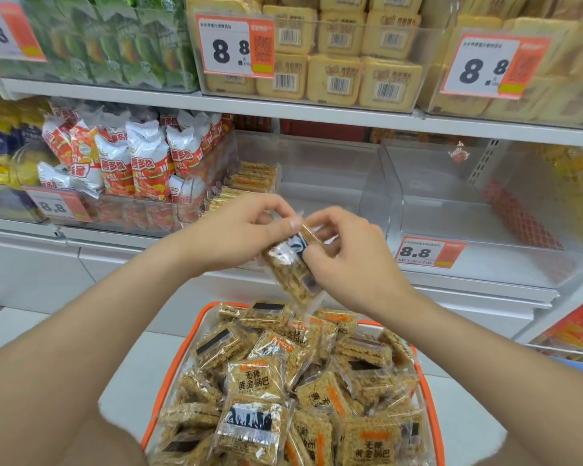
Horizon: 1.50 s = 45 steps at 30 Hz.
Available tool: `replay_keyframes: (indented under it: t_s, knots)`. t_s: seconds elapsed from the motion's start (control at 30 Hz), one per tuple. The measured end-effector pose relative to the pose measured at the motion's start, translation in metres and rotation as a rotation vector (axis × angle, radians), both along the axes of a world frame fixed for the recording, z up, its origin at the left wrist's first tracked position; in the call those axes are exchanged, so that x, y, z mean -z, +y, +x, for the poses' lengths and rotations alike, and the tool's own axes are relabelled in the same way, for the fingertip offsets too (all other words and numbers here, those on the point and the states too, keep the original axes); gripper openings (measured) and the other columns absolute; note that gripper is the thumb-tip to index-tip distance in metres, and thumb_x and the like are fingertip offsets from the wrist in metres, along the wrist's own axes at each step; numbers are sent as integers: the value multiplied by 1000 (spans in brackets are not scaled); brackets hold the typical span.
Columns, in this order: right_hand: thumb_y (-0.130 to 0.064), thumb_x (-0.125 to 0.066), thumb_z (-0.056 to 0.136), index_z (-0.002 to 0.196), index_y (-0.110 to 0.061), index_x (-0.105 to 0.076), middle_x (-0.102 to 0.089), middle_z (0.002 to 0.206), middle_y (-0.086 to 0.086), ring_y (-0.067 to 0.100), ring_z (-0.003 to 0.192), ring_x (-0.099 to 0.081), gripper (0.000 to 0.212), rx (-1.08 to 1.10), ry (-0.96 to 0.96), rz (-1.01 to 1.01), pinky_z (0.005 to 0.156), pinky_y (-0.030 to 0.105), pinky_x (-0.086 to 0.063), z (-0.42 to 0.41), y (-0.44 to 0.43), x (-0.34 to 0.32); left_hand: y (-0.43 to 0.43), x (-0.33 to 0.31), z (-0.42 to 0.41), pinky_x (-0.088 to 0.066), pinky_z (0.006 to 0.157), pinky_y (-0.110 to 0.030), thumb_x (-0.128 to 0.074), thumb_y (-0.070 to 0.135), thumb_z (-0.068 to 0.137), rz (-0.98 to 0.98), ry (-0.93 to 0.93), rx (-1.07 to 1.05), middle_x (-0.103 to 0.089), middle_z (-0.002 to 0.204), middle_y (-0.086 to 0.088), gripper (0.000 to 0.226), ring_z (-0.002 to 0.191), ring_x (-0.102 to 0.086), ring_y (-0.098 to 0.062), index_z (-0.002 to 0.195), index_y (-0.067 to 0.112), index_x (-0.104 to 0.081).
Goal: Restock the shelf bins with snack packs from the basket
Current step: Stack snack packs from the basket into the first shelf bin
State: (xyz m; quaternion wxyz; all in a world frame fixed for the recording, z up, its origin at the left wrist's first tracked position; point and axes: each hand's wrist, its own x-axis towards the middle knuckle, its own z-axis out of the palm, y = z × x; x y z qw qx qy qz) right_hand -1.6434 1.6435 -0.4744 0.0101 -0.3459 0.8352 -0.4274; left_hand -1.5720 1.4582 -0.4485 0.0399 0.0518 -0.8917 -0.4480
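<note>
Early days, judging by the shelf. Pinched at its top edge by the left hand (246, 227) and gripped along its side by the right hand (347, 257): one rice-crust snack pack (290, 270), held just above the orange basket (191, 334), not yet at the shelf. Heaped full of the same packs down there. Only a small stack (253, 178) in the clear middle bin (334, 163); nothing visible in the neighbouring bin (451, 203) to the right.

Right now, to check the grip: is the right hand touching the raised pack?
Touching. The head view shows the right hand pinching the pack; the left hand pinches it too.
</note>
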Motion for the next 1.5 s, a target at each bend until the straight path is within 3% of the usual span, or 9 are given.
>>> replay_keyframes:
  t_s: [0.17,0.33,0.5,0.57,0.7,0.83,1.1,1.3,1.5]
  knots:
    - [-49,-69,89,133,-31,-58,-50,125,-13,6,120,-50,48,-166,246,60,99,22,-42,-10,4,4,-5,-1,-6,-55,50,-28,-60,28,108,420,-26,-400,-72,102,-13,19,57,-66,-19,123,20,-67]
    - [-21,-66,97,127,-24,-63,-65,105,-14,4,96,-59,30,-122,392,-51,85,24,-49,-22,-2,4,-16,-9,-8,-47,41,-20,-59,24,105,862,-169,-437,-62,69,-8,24,48,-53,-11,109,2,-68]
    - [-26,-60,104,125,-30,-57,-64,94,-21,3,86,-62,21,1,87,-45,73,22,-46,-32,-8,0,-36,5,-9,-57,59,-32,-54,27,102,-381,110,-462,-67,63,6,26,53,-61,-13,91,17,-76]
    - [-25,-58,105,127,-31,-55,-64,94,-18,5,87,-62,22,28,59,-20,80,31,-48,-33,-10,-1,-44,9,-11,-56,68,-33,-55,19,99,-545,171,-406,-71,77,8,23,68,-66,-12,93,23,-77]
    - [-22,-54,108,147,-28,-52,-66,86,-10,10,88,-61,40,111,112,-16,101,44,-47,-43,-21,3,-54,18,-25,-52,77,-30,-58,15,96,-576,161,-171,-68,92,11,22,83,-63,-8,96,23,-78]
    - [-25,-53,106,145,-26,-54,-67,87,-12,27,97,-65,39,212,128,-28,93,46,-52,-70,-39,10,-55,32,-39,-51,63,-40,-55,39,105,-667,88,79,-58,61,6,42,58,-55,-10,68,22,-64]
    - [-14,-46,105,146,-19,-49,-60,133,18,35,103,-53,42,264,67,242,73,34,-42,-126,-80,17,-64,31,-55,-60,66,-36,-67,70,89,-644,-6,139,-71,60,11,51,61,-66,-3,70,24,-78]
    - [-5,-52,95,138,-19,-52,-62,121,20,43,103,-61,45,316,49,388,76,41,-55,-164,-121,26,-61,21,-59,-60,73,-34,-71,72,85,-645,-63,162,-70,55,10,55,63,-68,-6,61,22,-74]
    - [-4,-59,93,139,-17,-51,-60,123,16,37,119,-52,48,320,128,523,77,33,-38,-201,-159,39,-69,29,-60,-59,73,-36,-61,77,89,-519,21,65,-70,59,6,64,64,-68,-10,63,19,-74]
